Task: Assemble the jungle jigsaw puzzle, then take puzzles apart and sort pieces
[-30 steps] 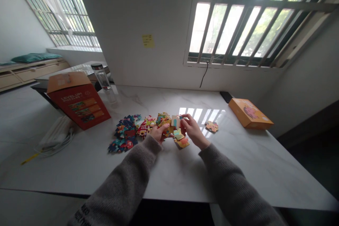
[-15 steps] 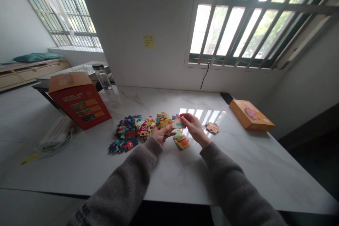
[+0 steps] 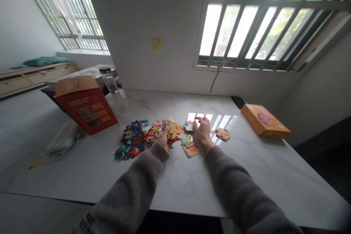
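My left hand [image 3: 164, 137] is closed around several yellow jigsaw puzzle pieces [image 3: 175, 131], lifted above the table. To its right, a pale puzzle piece with pink and blue parts [image 3: 189, 126] lies on the tabletop. My right hand [image 3: 202, 129] rests beside this piece with thumb and forefinger apart, the thumb at its right edge. Just below lie green and orange-yellow puzzle pieces [image 3: 191, 150]. Dark blue and red puzzle pieces [image 3: 132, 137] are heaped left of my left hand, next to a red and yellow pile [image 3: 151, 131].
A small puzzle-piece group [image 3: 223, 134] lies to the right. An orange box [image 3: 264, 120] and a dark phone-like object [image 3: 237, 102] stand farther right. On the left are a red puzzle box [image 3: 89, 106], a glass bottle [image 3: 109, 81] and a white cable [image 3: 61, 153].
The pale piece, pinched in my right hand before, now lies on the table, and the right fingers have parted. My left hand still holds its yellow pieces. The view has shifted slightly.
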The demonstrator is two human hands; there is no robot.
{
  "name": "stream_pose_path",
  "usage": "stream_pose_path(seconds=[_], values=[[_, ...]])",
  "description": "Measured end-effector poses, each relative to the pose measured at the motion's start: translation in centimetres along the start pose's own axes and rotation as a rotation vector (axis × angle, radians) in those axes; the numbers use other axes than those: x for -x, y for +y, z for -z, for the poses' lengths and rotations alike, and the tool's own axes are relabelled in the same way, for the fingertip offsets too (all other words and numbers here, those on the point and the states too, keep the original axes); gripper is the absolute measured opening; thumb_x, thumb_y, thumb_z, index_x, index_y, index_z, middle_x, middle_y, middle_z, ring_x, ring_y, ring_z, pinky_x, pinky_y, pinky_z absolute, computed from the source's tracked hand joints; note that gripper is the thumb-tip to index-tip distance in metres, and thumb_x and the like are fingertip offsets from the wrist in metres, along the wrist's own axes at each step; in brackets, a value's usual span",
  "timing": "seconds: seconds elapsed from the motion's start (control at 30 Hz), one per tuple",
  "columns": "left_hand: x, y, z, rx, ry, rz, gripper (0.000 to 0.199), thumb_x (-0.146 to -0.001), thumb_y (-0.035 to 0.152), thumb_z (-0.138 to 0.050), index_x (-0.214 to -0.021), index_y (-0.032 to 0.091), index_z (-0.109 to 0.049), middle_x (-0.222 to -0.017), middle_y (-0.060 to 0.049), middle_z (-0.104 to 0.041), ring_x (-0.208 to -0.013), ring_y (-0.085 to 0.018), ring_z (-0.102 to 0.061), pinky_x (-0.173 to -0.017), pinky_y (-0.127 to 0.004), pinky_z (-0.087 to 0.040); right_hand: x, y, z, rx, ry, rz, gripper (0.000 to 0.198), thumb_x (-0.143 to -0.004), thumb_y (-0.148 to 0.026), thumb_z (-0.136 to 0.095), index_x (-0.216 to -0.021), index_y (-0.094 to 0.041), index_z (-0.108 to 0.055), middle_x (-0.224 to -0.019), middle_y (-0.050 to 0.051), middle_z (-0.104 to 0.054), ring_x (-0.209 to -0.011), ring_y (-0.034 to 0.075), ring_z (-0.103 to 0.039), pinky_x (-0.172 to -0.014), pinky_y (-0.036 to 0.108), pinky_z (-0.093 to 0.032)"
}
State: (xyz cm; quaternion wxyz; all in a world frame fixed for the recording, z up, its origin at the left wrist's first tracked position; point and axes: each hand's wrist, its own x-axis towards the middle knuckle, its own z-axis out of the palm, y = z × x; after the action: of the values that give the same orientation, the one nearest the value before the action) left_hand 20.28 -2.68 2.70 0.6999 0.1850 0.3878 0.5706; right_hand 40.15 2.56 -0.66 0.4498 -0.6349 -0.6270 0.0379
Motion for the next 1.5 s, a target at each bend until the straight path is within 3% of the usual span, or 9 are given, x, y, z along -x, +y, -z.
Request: stream_pose_path(seconds=[0.1, 0.27, 0.53, 0.73, 0.87, 1.03, 1.23, 1.4, 1.5], values=[[0.0, -0.2, 0.1, -0.073, 0.026, -0.072, 0.025, -0.079, 0.027, -0.075, -0.094, 0.012, -0.062, -0.067, -0.002, -0.068, -0.046, -0.012, -0.062, -0.042, -0.023, -0.058, 1.0, -2.1, 1.9, -0.211, -0.06, 0.05, 0.031, -0.095, -0.035, -0.044, -0.109, -0.018, -0.065, -0.088, 0.006, -0.057, -0.08, 0.02, -0.053, -0.079, 0.035, -0.046], [-0.1, -0.6, 0.3, -0.156, -0.079, -0.129, 0.034, -0.072, 0.033, -0.082, -0.091, 0.013, -0.064, -0.066, -0.002, -0.068, -0.047, -0.013, -0.063, -0.034, -0.017, -0.048, 4.0, -5.3, 3.2, -0.628, -0.421, 0.062, 0.04, -0.091, -0.044, -0.056, -0.124, -0.021, -0.056, -0.076, -0.001, -0.056, -0.068, 0.015, -0.053, -0.064, 0.029, -0.047], [0.1, 0.6, 0.2, 0.013, -0.068, 0.03, 0.028, -0.089, 0.035, -0.062, -0.104, 0.011, -0.065, -0.071, -0.005, -0.071, -0.057, -0.016, -0.07, -0.048, -0.026, -0.061, 3.5, -5.1, 3.8, -0.823, -0.339, -0.191, 0.036, -0.085, -0.049, -0.062, -0.106, -0.02, -0.061, -0.069, -0.003, -0.055, -0.056, 0.011, -0.048, -0.051, 0.025, -0.041], [0.5, 0.3, 0.2, -0.049, -0.115, -0.04, 0.039, -0.087, 0.042, -0.067, -0.109, 0.01, -0.064, -0.077, -0.009, -0.073, -0.067, -0.021, -0.074, -0.051, -0.026, -0.062, 1.2, 3.5, 9.1, -0.404, -0.058, -0.208, 0.044, -0.085, -0.049, -0.056, -0.111, -0.015, -0.067, -0.086, 0.008, -0.069, -0.075, 0.02, -0.061, -0.068, 0.032, -0.049], [0.6, 0.0, 0.0, -0.068, -0.124, -0.039, 0.044, -0.086, 0.047, -0.068, -0.11, 0.01, -0.063, -0.078, -0.01, -0.074, -0.067, -0.022, -0.075, -0.05, -0.025, -0.062, 1.0, 9.7, 11.1, 0.03, -0.028, -0.316, 0.04, -0.09, -0.037, -0.046, -0.11, -0.014, -0.071, -0.098, 0.013, -0.072, -0.087, 0.025, -0.065, -0.077, 0.036, -0.049], [0.7, 0.0, -0.1, -0.08, -0.117, -0.038, 0.041, -0.086, 0.044, -0.068, -0.107, 0.01, -0.063, -0.079, -0.011, -0.074, -0.068, -0.022, -0.075, -0.048, -0.025, -0.061, 1.0, 11.7, 11.2, 0.319, -0.034, -0.314, 0.035, -0.086, -0.029, -0.049, -0.105, -0.016, -0.075, -0.098, 0.016, -0.067, -0.1, 0.031, -0.058, -0.09, 0.043, -0.042], [0.6, -0.3, -0.1, -0.136, -0.08, -0.08, 0.037, -0.083, 0.043, -0.071, -0.098, 0.011, -0.063, -0.081, -0.011, -0.075, -0.066, -0.021, -0.074, -0.045, -0.024, -0.059, 1.8, 5.0, 9.2, 0.184, 0.166, -0.072, 0.035, -0.091, -0.032, -0.044, -0.108, -0.015, -0.069, -0.102, 0.015, -0.061, -0.096, 0.027, -0.056, -0.089, 0.04, -0.043], [0.3, -1.0, 0.0, -0.202, -0.002, -0.117, 0.037, -0.079, 0.044, -0.076, -0.092, 0.012, -0.063, -0.071, -0.008, -0.072, -0.055, -0.018, -0.07, -0.039, -0.02, -0.053, 5.0, -4.3, 3.7, -0.283, -0.272, -0.03, 0.029, -0.094, -0.047, -0.049, -0.096, -0.021, -0.062, -0.079, 0.004, -0.064, -0.069, 0.019, -0.057, -0.066, 0.031, -0.044], [0.0, -1.2, 0.2, -0.246, 0.011, -0.16, 0.036, -0.076, 0.043, -0.078, -0.089, 0.012, -0.063, -0.067, -0.005, -0.07, -0.049, -0.015, -0.066, -0.037, -0.019, -0.052, 6.1, -6.3, 1.6, -0.34, -0.333, -0.01, 0.024, -0.088, -0.045, -0.058, -0.085, -0.021, -0.058, -0.078, 0.002, -0.062, -0.067, 0.017, -0.055, -0.064, 0.03, -0.043]])
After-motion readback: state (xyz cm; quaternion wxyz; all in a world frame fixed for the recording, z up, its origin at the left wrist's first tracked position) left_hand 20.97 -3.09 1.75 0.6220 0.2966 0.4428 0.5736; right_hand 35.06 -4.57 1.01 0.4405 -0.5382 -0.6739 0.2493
